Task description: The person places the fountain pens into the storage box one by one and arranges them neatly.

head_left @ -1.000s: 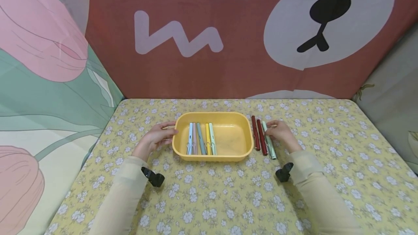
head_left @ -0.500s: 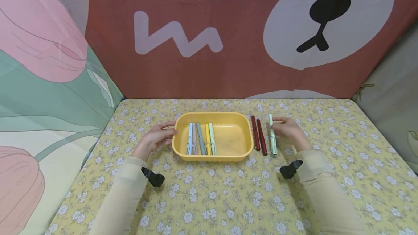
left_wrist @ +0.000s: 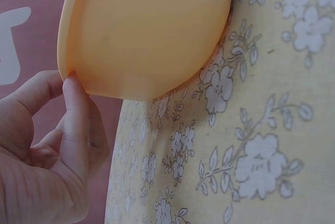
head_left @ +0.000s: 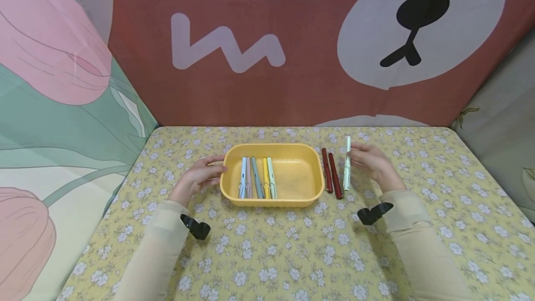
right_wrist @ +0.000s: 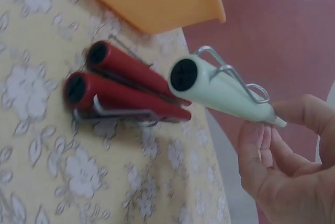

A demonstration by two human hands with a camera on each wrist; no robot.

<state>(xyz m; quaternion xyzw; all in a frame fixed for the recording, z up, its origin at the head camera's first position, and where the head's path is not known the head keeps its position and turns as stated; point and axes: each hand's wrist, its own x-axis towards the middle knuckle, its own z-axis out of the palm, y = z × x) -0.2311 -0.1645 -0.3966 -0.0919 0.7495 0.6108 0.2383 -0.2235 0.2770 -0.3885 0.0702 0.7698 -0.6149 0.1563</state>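
Observation:
My right hand point(head_left: 372, 161) pinches a pale green pen point(head_left: 347, 164) near its far end, thumb on one side and fingers on the other. In the right wrist view the green pen point(right_wrist: 225, 88) shows a wire clip and a black cap end, raised above the cloth. Two dark red pens point(head_left: 327, 171) lie side by side just left of it. My left hand point(head_left: 202, 173) pinches the left rim of a yellow tray point(head_left: 271, 202) between thumb and fingers. Inside the tray's left half lie several pens, among them a light blue pen point(head_left: 243, 175) and a yellow pen point(head_left: 266, 175).
A yellow floral cloth point(head_left: 267, 254) covers the table. Behind its far edge hangs a reddish-brown backdrop point(head_left: 292, 96). The tray's bare floor point(head_left: 294, 178) shows to the right of the pens in it.
My right hand has lifted the pale green pen off the cloth beside the red pens and carried it slightly away from me. My left hand and the tray have stayed put.

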